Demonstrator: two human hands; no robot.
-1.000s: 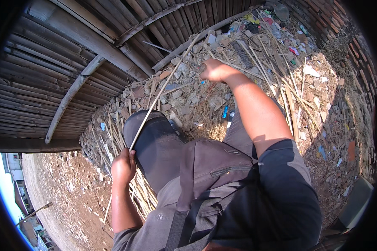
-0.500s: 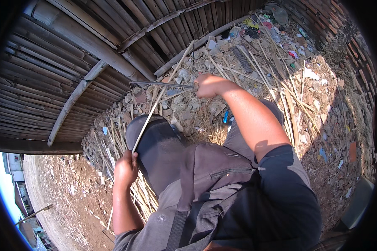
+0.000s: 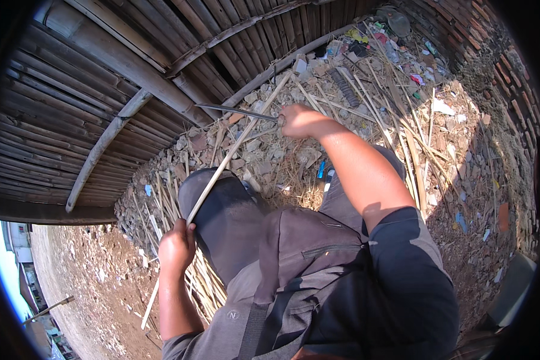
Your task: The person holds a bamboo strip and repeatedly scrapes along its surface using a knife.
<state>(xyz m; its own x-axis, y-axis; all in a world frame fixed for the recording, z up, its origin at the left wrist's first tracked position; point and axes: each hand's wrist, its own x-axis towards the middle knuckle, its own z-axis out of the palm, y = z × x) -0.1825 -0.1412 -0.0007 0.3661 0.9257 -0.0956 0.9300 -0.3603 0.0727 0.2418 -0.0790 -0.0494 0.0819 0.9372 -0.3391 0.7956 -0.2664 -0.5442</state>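
Note:
My left hand (image 3: 177, 245) is closed round the near part of a long pale bamboo strip (image 3: 223, 165). The strip slants up and away across my left knee, and its tail end shows below the hand. In my right hand (image 3: 300, 122) is the handle of a machete, mostly hidden by the fingers. Its long, dark, narrow blade (image 3: 237, 111) points left and crosses the strip near the far end. Whether the edge bites into the strip I cannot tell. Beside my left leg lies a bundle of similar pale strips (image 3: 205, 279).
A bamboo-slat wall (image 3: 60, 126) with round poles rises on the left and ahead. Rubble and litter (image 3: 396, 45) cover the ground, with loose bamboo pieces (image 3: 417, 162) to the right. A brick wall (image 3: 516, 102) stands at far right. A dark bag (image 3: 315, 246) hangs at my front.
The machete blade has tipped up at its far end and now shows broader. The bamboo strip has turned its wider face toward me. My left hand has shifted slightly nearer and left.

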